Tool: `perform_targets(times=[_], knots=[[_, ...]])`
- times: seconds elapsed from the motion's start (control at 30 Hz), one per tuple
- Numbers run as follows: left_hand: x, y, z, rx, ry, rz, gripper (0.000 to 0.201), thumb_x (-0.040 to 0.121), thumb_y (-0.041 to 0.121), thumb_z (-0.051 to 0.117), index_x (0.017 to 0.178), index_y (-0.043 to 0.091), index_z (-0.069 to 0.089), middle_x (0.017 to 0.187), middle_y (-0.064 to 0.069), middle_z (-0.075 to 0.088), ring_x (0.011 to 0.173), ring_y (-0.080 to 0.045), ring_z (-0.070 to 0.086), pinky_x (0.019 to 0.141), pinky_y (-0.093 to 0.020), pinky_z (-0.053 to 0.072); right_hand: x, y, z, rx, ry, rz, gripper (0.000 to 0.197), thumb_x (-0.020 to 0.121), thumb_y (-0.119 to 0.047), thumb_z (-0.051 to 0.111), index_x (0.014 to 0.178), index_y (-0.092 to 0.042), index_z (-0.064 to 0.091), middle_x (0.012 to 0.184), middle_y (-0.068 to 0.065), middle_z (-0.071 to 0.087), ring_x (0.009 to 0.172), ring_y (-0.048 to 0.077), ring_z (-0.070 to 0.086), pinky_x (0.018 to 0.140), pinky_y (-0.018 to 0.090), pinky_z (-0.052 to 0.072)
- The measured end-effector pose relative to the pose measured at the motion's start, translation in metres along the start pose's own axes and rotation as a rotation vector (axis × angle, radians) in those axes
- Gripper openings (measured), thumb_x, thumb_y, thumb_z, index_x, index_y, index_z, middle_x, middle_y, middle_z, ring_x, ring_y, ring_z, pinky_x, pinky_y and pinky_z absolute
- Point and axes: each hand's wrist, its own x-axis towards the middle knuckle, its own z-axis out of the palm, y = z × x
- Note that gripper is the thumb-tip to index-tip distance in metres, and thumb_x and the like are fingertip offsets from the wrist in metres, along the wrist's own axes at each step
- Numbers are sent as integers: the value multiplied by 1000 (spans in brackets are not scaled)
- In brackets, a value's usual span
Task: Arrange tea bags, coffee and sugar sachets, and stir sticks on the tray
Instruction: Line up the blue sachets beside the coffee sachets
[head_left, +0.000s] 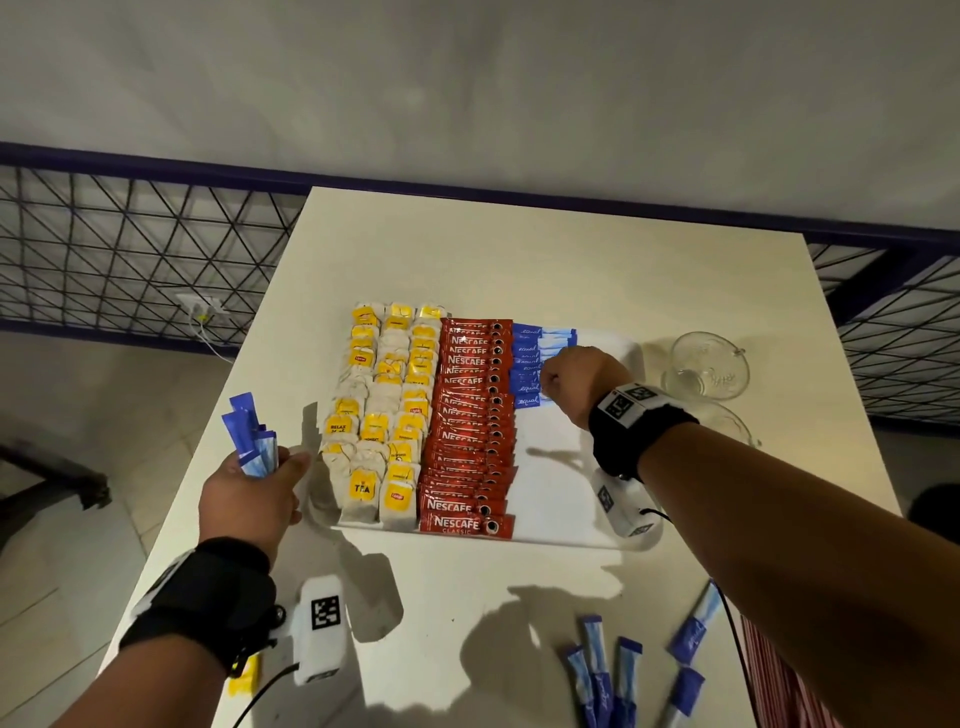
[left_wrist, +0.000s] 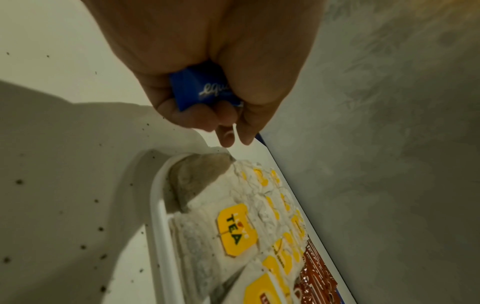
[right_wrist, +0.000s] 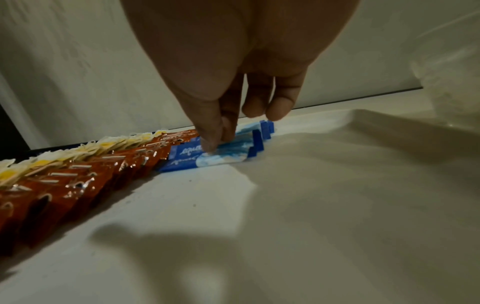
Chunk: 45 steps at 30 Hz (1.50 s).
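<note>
Sugar sachets (head_left: 530, 364): right hand (head_left: 576, 382) pinches newest onto tray (head_left: 561, 499) row; left hand (head_left: 254, 493) clutches spare bundle (head_left: 252, 436). Risk: overlapped row slides askew if nudged.

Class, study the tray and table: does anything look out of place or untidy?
Yes. Several blue sugar sachets lie scattered at odd angles on the table's near edge, off the tray. The tea bags sit in slightly uneven columns. Nothing looks spilled or torn.

The head view looks steeply down on the surface (head_left: 519, 249); both wrist views sit close behind each hand, sharing the tray (left_wrist: 158, 226).
</note>
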Motion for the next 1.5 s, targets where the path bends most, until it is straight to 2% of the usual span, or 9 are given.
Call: perform_targets(times=[0.1,0.23,0.4,0.5,0.73,0.97,1.2,1.4,1.5], knots=[[-2,2,1,-6,-1,7,10,85,17,71,88,13,63,69,-9,56,55,-25,48,62,-35,49,-4,4,5,44,84,-29,23,93,-25,56,114,-18,63,116,3,58,107,23,56,92,31,45],[-8,5,1,-9,-2,27,8,85,16,71,87,12,64,66,-12,55,53,-26,47,63,-35,50,-5,5,8,18,47,-44,32,96,-28,54,125,-19,61,128,2,57,118,21,52,101,29,41],[-9,6,2,-18,-9,14,10,85,16,71,81,16,62,66,-10,55,53,-25,46,61,-33,48,-3,5,8,10,63,-41,33,96,-30,53,126,-20,61,130,2,56,120,21,50,103,31,40],[-11,7,1,-13,-8,15,8,86,17,71,87,13,64,68,-10,56,55,-25,47,61,-33,49,-2,4,8,-4,105,-61,38,95,-27,53,132,-19,56,133,6,54,121,26,48,105,35,38],[-13,9,0,1,-5,16,9,87,19,70,88,15,62,72,-11,58,57,-25,49,62,-33,50,0,2,8,-125,16,-40,42,101,-33,42,140,-20,48,142,5,45,130,22,43,110,32,33],[-15,12,-1,-8,-14,15,12,86,18,71,82,18,60,71,-11,57,58,-26,49,60,-31,49,-2,0,5,-145,44,-17,44,99,-38,42,139,-22,47,143,2,46,127,25,43,107,37,38],[-16,14,-3,-21,-15,-10,9,86,15,70,85,13,61,68,-10,55,56,-24,48,57,-31,48,0,-4,2,-157,-17,34,49,101,-41,33,148,-25,31,156,-3,26,139,24,29,112,37,31],[-34,35,6,-221,-67,-25,12,92,19,63,90,8,58,70,-7,58,48,-17,42,48,-25,42,-10,-10,-6,-33,129,1,46,100,-38,39,143,-22,41,151,-1,36,133,27,36,111,34,30],[-54,52,20,-508,-264,-154,18,98,28,52,86,15,54,61,0,49,42,-10,38,40,-19,33,-25,-29,-13,165,230,-52,42,98,-35,46,137,-20,51,143,2,47,129,25,41,109,33,30]])
